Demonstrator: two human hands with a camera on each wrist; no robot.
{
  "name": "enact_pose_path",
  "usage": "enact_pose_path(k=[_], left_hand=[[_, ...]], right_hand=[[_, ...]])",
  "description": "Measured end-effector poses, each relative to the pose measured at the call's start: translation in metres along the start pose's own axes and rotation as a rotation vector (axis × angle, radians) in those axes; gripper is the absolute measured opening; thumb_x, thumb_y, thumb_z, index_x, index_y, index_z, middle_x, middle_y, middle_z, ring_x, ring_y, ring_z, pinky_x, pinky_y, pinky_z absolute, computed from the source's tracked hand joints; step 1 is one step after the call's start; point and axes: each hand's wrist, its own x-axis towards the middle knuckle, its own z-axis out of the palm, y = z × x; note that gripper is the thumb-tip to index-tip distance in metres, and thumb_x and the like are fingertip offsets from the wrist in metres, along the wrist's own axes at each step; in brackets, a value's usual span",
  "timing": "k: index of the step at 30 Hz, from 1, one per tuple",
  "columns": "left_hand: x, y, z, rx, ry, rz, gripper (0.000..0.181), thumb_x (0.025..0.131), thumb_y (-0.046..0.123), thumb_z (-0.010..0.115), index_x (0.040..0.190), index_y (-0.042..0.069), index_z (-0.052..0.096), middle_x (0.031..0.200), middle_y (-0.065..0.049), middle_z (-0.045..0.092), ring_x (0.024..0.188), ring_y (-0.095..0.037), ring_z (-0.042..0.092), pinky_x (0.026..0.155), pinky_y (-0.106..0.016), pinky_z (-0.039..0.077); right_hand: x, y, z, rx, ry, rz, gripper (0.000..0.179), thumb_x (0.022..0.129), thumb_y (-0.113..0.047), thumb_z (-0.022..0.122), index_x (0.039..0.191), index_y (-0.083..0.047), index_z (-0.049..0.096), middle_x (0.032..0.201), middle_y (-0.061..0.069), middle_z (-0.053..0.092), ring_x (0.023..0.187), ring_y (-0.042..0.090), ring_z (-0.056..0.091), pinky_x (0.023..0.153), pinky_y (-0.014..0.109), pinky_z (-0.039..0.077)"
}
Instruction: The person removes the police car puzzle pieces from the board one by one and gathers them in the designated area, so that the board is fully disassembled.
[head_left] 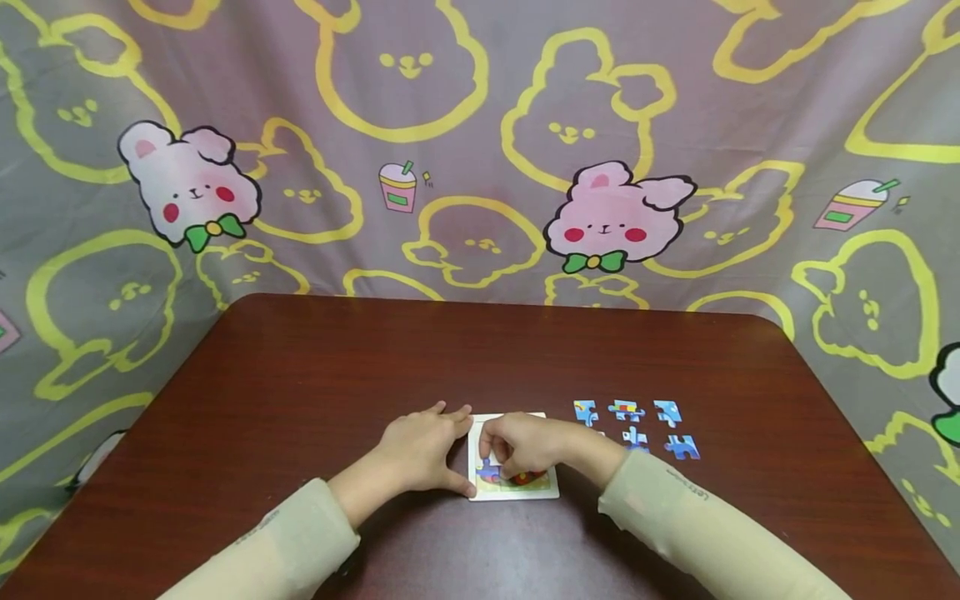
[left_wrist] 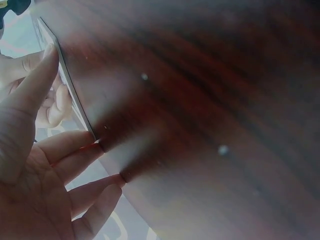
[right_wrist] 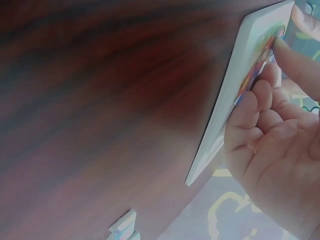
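A small white-framed jigsaw board (head_left: 534, 497) lies on the table in the head view, its lower part filled with colourful pieces. Spread along the board's left edge, my left hand (head_left: 422, 450) touches it with thumb and fingertips, fingers fairly straight. My right hand (head_left: 531, 442) is over the board, its thumb and index finger pinching a blue-purple puzzle piece (head_left: 489, 474) at the left of the picture. In the right wrist view, the curled fingers of this hand (right_wrist: 280, 125) lie close over the board (right_wrist: 220, 110) and partly hide the picture.
Several loose puzzle pieces (head_left: 681, 447) lie in two rows right of the board, some partly behind the right forearm. The dark red-brown table (head_left: 337, 358) ends at a patterned curtain (head_left: 465, 167) at the back and sides.
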Motion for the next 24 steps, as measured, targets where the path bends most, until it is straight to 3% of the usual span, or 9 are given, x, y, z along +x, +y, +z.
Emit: enact_pose_path(k=[11, 24], left_hand=[[0.0000, 0.0007, 0.0000, 0.002, -0.011, 0.007, 0.096, 0.063, 0.068, 0.081, 0.142, 0.019, 0.057, 0.151, 0.001, 0.050, 0.139, -0.035, 0.048, 0.093, -0.056, 0.052], [-0.0009, -0.0003, -0.0020, -0.010, -0.010, -0.003, 0.097, 0.063, 0.069, 0.080, 0.142, 0.019, 0.056, 0.152, 0.001, 0.050, 0.140, -0.035, 0.047, 0.094, -0.058, 0.051]], right_hand=[[-0.0040, 0.0023, 0.0004, 0.082, 0.010, -0.021, 0.025, 0.078, 0.010, 0.071, 0.096, -0.005, 0.061, 0.074, -0.003, 0.055, 0.064, 0.003, 0.050, 0.059, 0.018, 0.043], [-0.0050, 0.0052, -0.0030, 0.221, 0.053, -0.093, 0.010, 0.084, 0.003, 0.070, 0.091, -0.001, 0.063, 0.080, 0.001, 0.064, 0.073, 0.002, 0.056, 0.068, 0.018, 0.048]])
